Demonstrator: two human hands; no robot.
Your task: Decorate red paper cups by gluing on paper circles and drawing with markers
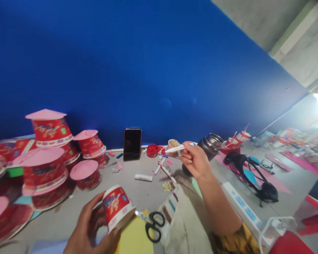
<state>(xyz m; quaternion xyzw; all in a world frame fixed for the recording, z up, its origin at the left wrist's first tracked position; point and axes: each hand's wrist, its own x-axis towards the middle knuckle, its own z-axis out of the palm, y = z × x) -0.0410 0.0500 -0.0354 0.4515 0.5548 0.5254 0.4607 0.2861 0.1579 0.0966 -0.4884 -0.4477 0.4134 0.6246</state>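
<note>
My left hand (91, 222) is closed around a red and white printed paper cup (116, 204), tilted on its side. Between the fingers and thumb of my right hand (196, 158) is a white marker (176, 149), raised above the table's far side. Its left end is near a small tub of red stuff (152, 150); whether they touch cannot be told. Below the cup, black-handled scissors (153, 224) lie partly on yellow paper (134, 236). A white tube-like stick (143, 177) rests beyond the cup, with several loose markers (167, 173) to its right.
Stacked red cups with pink paper tops (49, 123) crowd the left. A phone (132, 144) leans against the blue wall (108, 70). Right of my arm are a metal flask (212, 143), a black strapped device (254, 176) and a power strip (241, 204). A beige cloth bag (188, 218) lies in front.
</note>
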